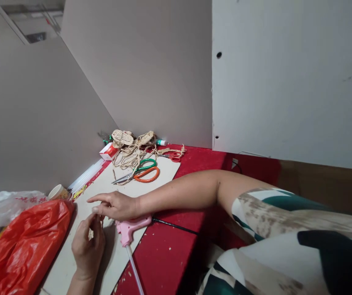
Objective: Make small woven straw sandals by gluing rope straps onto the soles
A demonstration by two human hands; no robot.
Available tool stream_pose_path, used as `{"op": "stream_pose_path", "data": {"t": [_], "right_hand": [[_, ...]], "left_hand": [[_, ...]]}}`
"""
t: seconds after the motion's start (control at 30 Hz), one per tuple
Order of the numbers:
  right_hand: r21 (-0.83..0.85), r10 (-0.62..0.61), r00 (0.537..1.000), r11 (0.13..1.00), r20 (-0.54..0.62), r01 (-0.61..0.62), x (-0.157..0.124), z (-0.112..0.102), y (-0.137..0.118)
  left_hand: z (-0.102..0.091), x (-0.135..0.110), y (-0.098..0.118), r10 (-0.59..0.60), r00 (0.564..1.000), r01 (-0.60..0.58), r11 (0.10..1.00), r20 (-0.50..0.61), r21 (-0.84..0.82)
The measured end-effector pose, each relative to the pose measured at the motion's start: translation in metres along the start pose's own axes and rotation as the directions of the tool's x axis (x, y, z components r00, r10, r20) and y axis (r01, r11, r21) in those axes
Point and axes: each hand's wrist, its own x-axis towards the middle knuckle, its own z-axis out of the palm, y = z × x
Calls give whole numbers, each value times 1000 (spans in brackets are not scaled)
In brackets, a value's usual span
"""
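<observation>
glue gun (129,228) lies on the board (165,169), just near of my right hand (117,205) and touching its heel. body lies left-right; its glue stick (134,268) runs toward me. right hand is the nearer, fingers loosely extended leftward, gripping nothing. left hand (87,245) is curled, fingertips meeting the right's; whether it pinches anything, i cannot tell. scissors (143,172) and twine (132,148) lie far, red bag (25,241) left. nothing stands between.

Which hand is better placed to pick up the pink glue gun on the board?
Probably the right: the right hand lies directly beside the pink glue gun, wrist nearly over its body. The left hand sits farther off on the board.
</observation>
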Motion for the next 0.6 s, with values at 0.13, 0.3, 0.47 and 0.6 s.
{"op": "stream_pose_path", "data": {"t": [0.13,0.3,0.47,0.6], "right_hand": [[-3,-68,998,998,-15,68,-1,3,6],[-135,-169,985,977,-23,165,-2,1,7],[-306,-199,980,932,23,196,-9,-4,-3],[-317,-188,981,928,57,196,-13,-4,-8]], "left_hand": [[0,2,-2,93,994,-89,993,-64,73],[-1,6,3,144,986,-136,986,-81,98],[-1,4,5,58,996,-50,993,-67,110],[-1,-1,2,-67,997,71,987,-34,142]]}}
